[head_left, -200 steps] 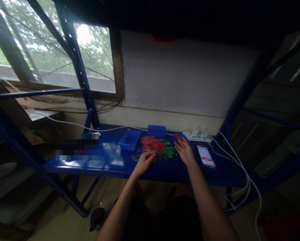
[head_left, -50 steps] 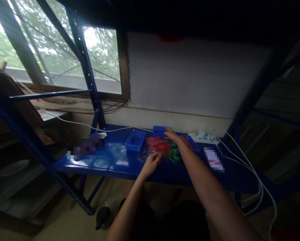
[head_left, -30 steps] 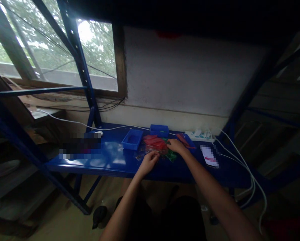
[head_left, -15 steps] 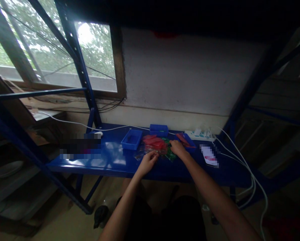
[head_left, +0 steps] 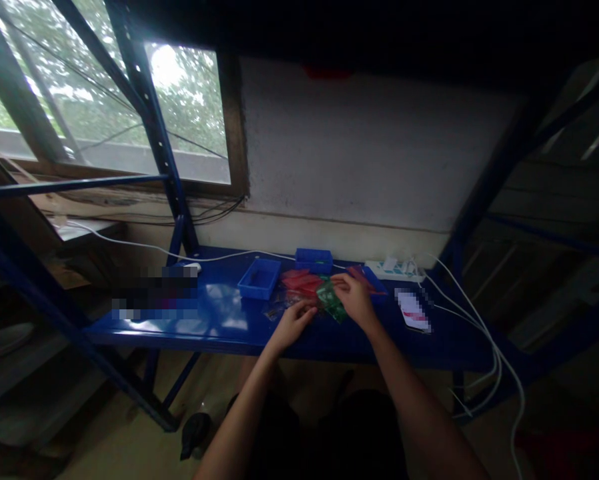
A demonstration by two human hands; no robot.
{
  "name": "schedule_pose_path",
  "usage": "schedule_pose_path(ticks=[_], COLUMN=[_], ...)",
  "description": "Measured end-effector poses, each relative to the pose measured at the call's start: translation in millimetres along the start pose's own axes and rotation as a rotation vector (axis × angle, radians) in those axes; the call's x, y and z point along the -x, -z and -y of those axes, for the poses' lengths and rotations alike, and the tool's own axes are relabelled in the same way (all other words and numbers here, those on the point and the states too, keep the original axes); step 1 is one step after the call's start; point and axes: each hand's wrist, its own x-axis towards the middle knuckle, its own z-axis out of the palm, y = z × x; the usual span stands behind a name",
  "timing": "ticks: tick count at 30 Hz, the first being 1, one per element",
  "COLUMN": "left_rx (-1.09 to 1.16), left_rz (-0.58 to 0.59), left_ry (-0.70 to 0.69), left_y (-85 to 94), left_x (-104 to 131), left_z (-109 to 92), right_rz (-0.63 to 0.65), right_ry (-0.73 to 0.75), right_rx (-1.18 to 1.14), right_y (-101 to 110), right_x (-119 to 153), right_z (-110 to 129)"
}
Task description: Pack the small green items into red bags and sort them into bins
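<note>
Red plastic bags (head_left: 302, 281) lie in a loose pile on the blue table (head_left: 219, 333). A green plastic bag (head_left: 333, 307) is at the pile's right side, its upper edge pinched in my right hand (head_left: 352, 298). My left hand (head_left: 294, 323) is at the near edge of the pile, thumb and fingers closed together; whatever they hold is too small to make out. Clear bags (head_left: 275, 308) lie just left of that hand. Behind my right hand, more red plastic (head_left: 368, 280) rests on a blue tray (head_left: 378, 291).
A blue tray (head_left: 259, 280) sits left of the pile and a smaller one (head_left: 313, 259) behind it. To the right are a phone (head_left: 413, 311), a white power strip (head_left: 392, 270) and white cables. Dark blurred items (head_left: 154, 290) lie at the left. Blue rack posts frame the table.
My right hand has lifted a green bag from the pile's right side and shifted slightly left with it. My left hand remains at the near edge. The view has shifted a little.
</note>
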Motion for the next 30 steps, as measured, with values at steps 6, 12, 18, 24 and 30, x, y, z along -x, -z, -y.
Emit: schedule_pose_path(ticks=[6, 12, 18, 24, 30], left_rx=[-0.038, -0.095, -0.087, -0.08, -0.076], left_rz=[0.008, 0.019, 0.053, 0.114, 0.155], left_ry=[0.001, -0.019, -0.03, -0.041, -0.054], left_y=[0.6, 1.5, 2.4, 3.8, 4.8], left_x=[1, 2, 2, 3, 4], left_z=[-2, 2, 3, 0, 0], right_rz=[-0.079, 0.081, 0.182, 0.136, 0.114], right_ry=[-0.139, -0.235, -0.214, -0.175, -0.18], right_rx=[-0.409, -0.484, -0.448, -0.375, -0.292], right_y=[-40, -50, -44, -45, -47], right_x=[44, 58, 57, 61, 64], right_z=[-25, -37, -35, -37, -39])
